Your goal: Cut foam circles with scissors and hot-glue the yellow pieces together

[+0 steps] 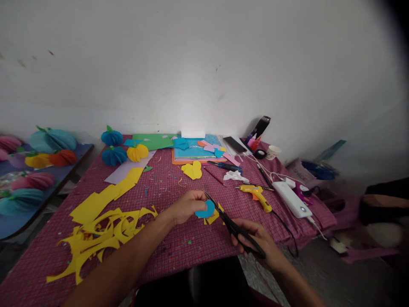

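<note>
Between the thumb and fingers of my left hand [189, 207] is a round blue paper piece [207, 209]. My right hand [254, 238] grips black-handled scissors [238, 230], whose blades point up and left along the right edge of the blue paper. Whether the blades touch the paper I cannot tell. Under and beside the blue piece lie small yellow paper bits [214, 216]. Beyond my hands rests a yellow stack of rounded paper shapes [192, 170]. Curved yellow paper offcuts [96, 238] are heaped left of my left forearm.
A yellow glue gun [256, 196] with a dark cord lies to the right, by a white power bank [292, 199]. Paper pumpkins [114, 156] stand at the back left, and more sit on a blue table [64, 179]. A paper cup [273, 152] and black bottle [261, 126] are behind.
</note>
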The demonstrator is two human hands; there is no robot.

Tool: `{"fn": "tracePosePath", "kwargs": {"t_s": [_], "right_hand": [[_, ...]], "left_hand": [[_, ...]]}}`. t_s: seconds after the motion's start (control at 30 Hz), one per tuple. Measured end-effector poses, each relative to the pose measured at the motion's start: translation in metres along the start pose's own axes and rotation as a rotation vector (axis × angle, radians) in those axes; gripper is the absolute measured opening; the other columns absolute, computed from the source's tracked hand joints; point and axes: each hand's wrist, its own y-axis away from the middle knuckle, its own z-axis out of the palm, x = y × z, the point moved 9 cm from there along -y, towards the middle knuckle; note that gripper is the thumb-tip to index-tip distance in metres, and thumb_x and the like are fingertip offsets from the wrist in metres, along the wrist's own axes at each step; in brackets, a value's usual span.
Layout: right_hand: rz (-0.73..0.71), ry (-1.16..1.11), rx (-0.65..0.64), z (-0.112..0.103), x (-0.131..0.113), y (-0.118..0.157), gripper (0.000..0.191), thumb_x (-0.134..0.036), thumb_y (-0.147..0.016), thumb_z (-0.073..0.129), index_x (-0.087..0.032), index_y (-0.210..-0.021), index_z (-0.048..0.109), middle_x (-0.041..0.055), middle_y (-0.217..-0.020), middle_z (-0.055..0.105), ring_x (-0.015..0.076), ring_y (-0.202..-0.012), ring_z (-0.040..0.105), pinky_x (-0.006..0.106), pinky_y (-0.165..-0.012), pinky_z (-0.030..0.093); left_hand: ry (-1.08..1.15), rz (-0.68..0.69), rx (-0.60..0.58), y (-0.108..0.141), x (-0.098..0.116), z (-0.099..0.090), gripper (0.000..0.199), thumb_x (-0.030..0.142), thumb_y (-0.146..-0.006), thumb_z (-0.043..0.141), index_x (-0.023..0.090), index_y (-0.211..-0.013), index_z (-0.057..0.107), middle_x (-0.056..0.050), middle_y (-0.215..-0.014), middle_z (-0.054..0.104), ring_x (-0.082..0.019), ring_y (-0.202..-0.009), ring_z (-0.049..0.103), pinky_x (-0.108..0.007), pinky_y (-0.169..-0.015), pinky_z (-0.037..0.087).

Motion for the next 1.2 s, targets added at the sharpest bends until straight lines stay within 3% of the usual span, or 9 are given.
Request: {"fn": "tracePosePath", "kwargs": {"t_s": [0.23,0.37,0.6,0.87,1.2], "right_hand": [[-0.023,-0.092,0.094,-0.014,0.002,0.000,0.029,-0.038,-0.084,0.073,-0.016,-0.104,0.068,0.0029,-0.077,0.064,0.0082,-0.054,0.052,0.018,-0.046,0.039],[-0.032,-0.006,0.129,-0.023,-0.005,0.002,0.035,-0.038,-0.082,0.074,-0.018,-0.110,0.065,0.0038,-0.080,0.066,0.0104,-0.058,0.054,0.020,-0.049,0.040],[-0.021,0.097,0.064,-0.011,-0.020,0.003,0.044,-0.041,-0.080,0.074,-0.018,-0.116,0.065,0.0029,-0.083,0.063,0.0119,-0.061,0.053,0.022,-0.053,0.036],[-0.024,0.002,0.039,-0.010,-0.006,-0.001,0.036,-0.039,-0.085,0.070,-0.017,-0.113,0.065,0.0036,-0.084,0.064,0.0109,-0.062,0.054,0.020,-0.052,0.034],[-0.032,-0.054,0.025,-0.009,-0.007,-0.002,0.038,-0.039,-0.082,0.074,-0.017,-0.113,0.067,0.0036,-0.082,0.064,0.0092,-0.061,0.055,0.018,-0.051,0.036]], "left_hand": [[-0.015,0.024,0.017,-0.003,-0.002,-0.003,0.015,0.020,-0.062,0.066,0.016,-0.063,0.052,0.004,-0.058,0.052,-0.007,-0.053,0.044,-0.021,-0.052,0.031],[0.001,0.024,0.063,-0.004,-0.003,-0.007,0.014,0.020,-0.063,0.067,0.015,-0.066,0.054,0.004,-0.060,0.053,-0.008,-0.054,0.047,-0.021,-0.054,0.034],[0.028,0.029,0.125,-0.004,-0.001,-0.011,0.018,0.022,-0.062,0.071,0.015,-0.068,0.055,0.002,-0.063,0.057,-0.009,-0.056,0.051,-0.021,-0.056,0.037],[0.088,0.018,0.115,-0.003,-0.002,-0.009,0.020,0.022,-0.063,0.073,0.015,-0.070,0.056,0.000,-0.065,0.062,-0.012,-0.057,0.058,-0.023,-0.057,0.042],[0.097,0.004,0.105,-0.003,-0.002,-0.008,0.019,0.021,-0.062,0.074,0.014,-0.070,0.057,-0.003,-0.068,0.066,-0.014,-0.058,0.061,-0.025,-0.059,0.047]]}}
